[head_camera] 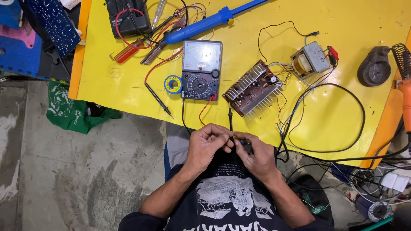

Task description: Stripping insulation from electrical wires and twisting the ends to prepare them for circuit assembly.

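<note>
While both hands meet at the near edge of the yellow tabletop (334, 25), my left hand (208, 144) and right hand (256, 156) pinch a thin wire (238, 137) between closed fingers. Black probe (230, 119) lies just beyond. Analog multimeter (201, 69) sits farther off, heatsinked circuit board (253, 87) to its right.

The small part pinched between both hands' fingertips (234, 139) is too tiny to identify.
</note>
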